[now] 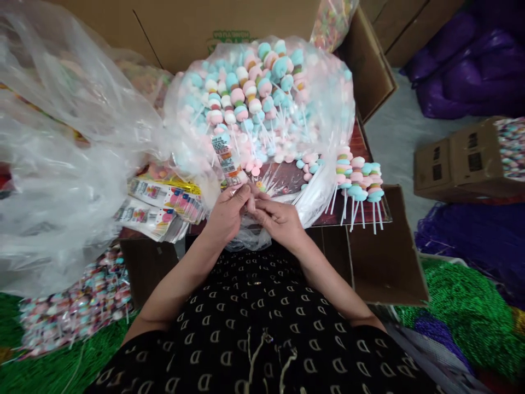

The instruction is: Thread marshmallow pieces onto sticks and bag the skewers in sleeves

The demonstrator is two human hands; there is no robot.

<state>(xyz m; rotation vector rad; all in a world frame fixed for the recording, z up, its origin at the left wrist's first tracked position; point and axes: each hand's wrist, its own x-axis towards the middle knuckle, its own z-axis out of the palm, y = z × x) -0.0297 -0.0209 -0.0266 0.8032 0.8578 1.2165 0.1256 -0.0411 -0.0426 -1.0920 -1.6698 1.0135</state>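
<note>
A brown corrugated carton (184, 27) stands open before a person in a black patterned top (254, 306), with a limp sheet of clear plastic (61, 164) bunched to the left. Filling the middle, a clear plastic bag (262, 93) is heaped with pink-and-blue candy skewers on white sticks, far more than anything else here. A small group of the same skewers (359, 183) lies outside the bag on a dark red printed board (295, 180). Nearer the person, a stack of printed, cellophane-wrapped packets (159, 205) has built up at the left, a modest pile beside that mound. Just above the bag's gathered edge, the left hand (227, 213) is closed on the lower end of a narrow labelled cellophane sleeve (229, 161), which tilts up and away. The right hand (279, 219) curls in against it, its fingers partly hidden, so I cannot tell whether it grips the sleeve too.
</note>
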